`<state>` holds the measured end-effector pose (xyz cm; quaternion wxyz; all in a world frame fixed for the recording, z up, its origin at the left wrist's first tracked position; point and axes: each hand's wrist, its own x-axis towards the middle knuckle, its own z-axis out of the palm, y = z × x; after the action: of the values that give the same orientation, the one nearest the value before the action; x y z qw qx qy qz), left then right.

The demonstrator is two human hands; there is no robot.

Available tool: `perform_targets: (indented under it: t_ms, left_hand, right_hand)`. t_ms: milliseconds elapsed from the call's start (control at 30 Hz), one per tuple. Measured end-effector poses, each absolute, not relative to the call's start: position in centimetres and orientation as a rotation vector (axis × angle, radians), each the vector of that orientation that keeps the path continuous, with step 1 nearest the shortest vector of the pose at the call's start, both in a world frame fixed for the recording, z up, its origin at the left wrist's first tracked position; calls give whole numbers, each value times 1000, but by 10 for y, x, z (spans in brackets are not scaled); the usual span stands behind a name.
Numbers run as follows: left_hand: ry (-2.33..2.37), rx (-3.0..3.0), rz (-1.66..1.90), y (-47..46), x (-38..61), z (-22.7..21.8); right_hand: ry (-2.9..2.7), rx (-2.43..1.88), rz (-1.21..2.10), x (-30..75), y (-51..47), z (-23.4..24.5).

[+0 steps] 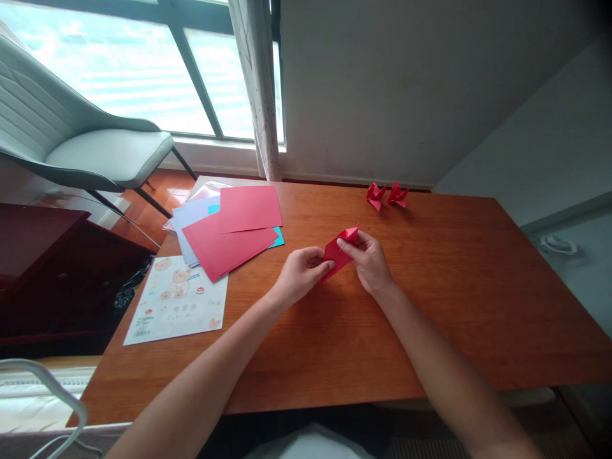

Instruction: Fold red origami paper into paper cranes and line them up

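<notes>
Between my two hands is a piece of folded red paper (338, 253), held a little above the table. My left hand (302, 273) pinches its lower left end with thumb and fingers. Over at the upper right end, my right hand (371, 260) grips the paper, thumb on top, next to a raised pointed fold. The fingers behind the paper are partly hidden. Two finished-looking red origami figures, one on the left (375, 196) and one on the right (398, 194), stand near the table's far edge.
Red paper sheets (251, 207) overlap white and blue sheets on the left of the wooden table (454, 287). A bear-printed pad (179, 306) lies nearer me. Beyond the left edge are a grey chair (109, 153) and a white cable (62, 389); a wall rises behind.
</notes>
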<state>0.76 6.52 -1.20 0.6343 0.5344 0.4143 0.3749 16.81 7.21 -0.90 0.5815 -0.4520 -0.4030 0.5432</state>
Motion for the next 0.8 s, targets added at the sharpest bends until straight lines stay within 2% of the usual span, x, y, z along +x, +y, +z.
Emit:
perform_targets:
  t_ms: [533,667,800]
  left_hand:
    - [1002,1278,1041,63,7,-7]
    - [1190,1562,1002,66,1,-7]
    - [1244,1782,859,70,-4,-4]
  right_hand:
    - [-1180,-1069,1207,168,71,-14]
    - [-1344,-1048,933,182,74,-4]
    - [-1745,-1026,619,195,75,9]
